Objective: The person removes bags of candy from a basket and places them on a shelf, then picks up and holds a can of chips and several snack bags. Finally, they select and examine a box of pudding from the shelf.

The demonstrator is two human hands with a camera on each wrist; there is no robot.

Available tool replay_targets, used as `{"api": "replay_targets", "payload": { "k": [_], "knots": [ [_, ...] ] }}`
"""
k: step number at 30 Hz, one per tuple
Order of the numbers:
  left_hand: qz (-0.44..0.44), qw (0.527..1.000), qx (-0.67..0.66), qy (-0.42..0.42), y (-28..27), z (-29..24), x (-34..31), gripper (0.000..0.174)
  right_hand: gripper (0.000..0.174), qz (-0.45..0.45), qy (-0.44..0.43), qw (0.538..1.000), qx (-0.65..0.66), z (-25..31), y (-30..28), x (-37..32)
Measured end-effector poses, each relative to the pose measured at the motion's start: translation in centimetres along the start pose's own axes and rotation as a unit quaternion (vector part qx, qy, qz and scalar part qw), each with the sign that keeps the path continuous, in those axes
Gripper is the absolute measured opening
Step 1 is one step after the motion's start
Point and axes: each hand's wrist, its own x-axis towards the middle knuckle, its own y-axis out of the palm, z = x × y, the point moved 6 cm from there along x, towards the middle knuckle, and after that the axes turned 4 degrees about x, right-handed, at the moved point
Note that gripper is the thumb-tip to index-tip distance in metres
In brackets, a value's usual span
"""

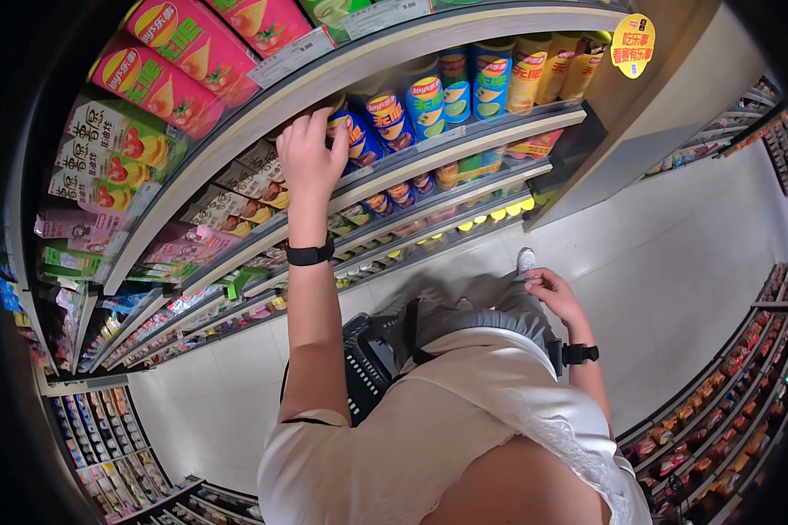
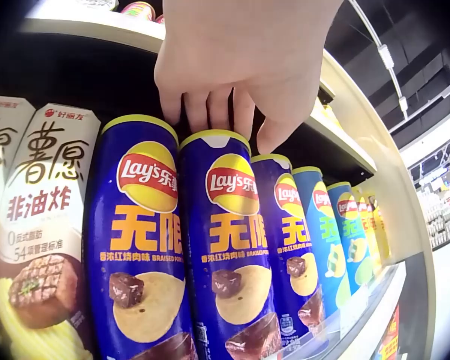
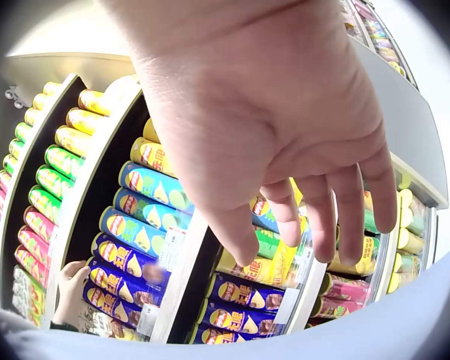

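Dark blue Lay's cans (image 2: 229, 247) stand upright in a row on the shelf. In the left wrist view my left hand (image 2: 244, 67) reaches over the middle can, its fingers pointing down behind the lid and its thumb near the lid's right side. The fingertips are partly hidden, so a firm hold does not show. The head view has my left hand (image 1: 313, 157) at the left end of the can row. My right hand (image 1: 555, 296) hangs low beside the grey trousers, holding nothing; up close my right hand (image 3: 277, 127) shows loosely bent, spread fingers.
White snack boxes (image 2: 45, 210) stand left of the blue cans, and light blue cans (image 2: 322, 232) stand to their right. A shelf board (image 1: 359, 52) runs above the row. A dark basket (image 1: 365, 367) is beside the body. More stocked shelves (image 1: 727, 385) stand at the right.
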Motion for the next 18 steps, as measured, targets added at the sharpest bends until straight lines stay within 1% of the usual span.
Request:
{"api": "replay_targets", "payload": {
  "k": [1,3,4,5,6,7,9,10,14,16,18],
  "knots": [
    [0.000,1.000,0.002,0.000,-0.1,0.0,0.0,0.028,0.037,-0.001,-0.004,1.000,0.000,-0.1,-0.1,0.1],
    [0.038,0.999,0.029,-0.021,0.1,-0.1,0.6,0.028,0.036,-0.003,-0.008,1.000,0.001,0.0,-0.1,0.2],
    [0.038,0.999,0.029,-0.021,-0.3,-0.1,1.3,0.028,0.036,-0.001,-0.008,1.000,-0.003,0.1,-0.1,0.2],
    [0.144,0.988,0.038,-0.045,0.6,0.3,1.9,0.029,0.036,0.000,-0.007,1.000,-0.008,0.1,-0.1,0.1],
    [0.249,0.965,0.047,-0.069,1.7,0.8,1.8,0.033,0.036,0.002,-0.006,1.000,-0.009,0.1,-0.1,0.0],
    [0.250,0.964,0.048,-0.072,2.0,1.1,1.9,0.033,0.036,0.003,-0.007,1.000,-0.008,0.1,0.0,-0.1],
    [0.252,0.964,0.038,-0.069,2.8,1.3,2.2,0.040,0.036,0.007,-0.008,1.000,-0.009,0.2,0.1,0.0],
    [0.301,0.948,0.059,-0.081,3.3,1.5,2.4,0.039,0.035,0.006,-0.005,1.000,-0.010,0.1,0.1,0.1],
    [0.305,0.947,0.076,-0.063,4.1,1.4,2.8,0.043,0.035,0.009,0.001,1.000,-0.014,-0.4,0.1,0.0],
    [0.338,0.931,0.109,-0.080,4.3,1.2,2.9,0.043,0.035,0.008,0.002,1.000,-0.015,-0.7,0.0,0.0],
    [0.328,0.935,0.107,-0.079,4.2,1.0,2.9,0.045,0.035,0.004,0.001,1.000,-0.015,-0.9,-0.2,-0.1]
  ]
}}
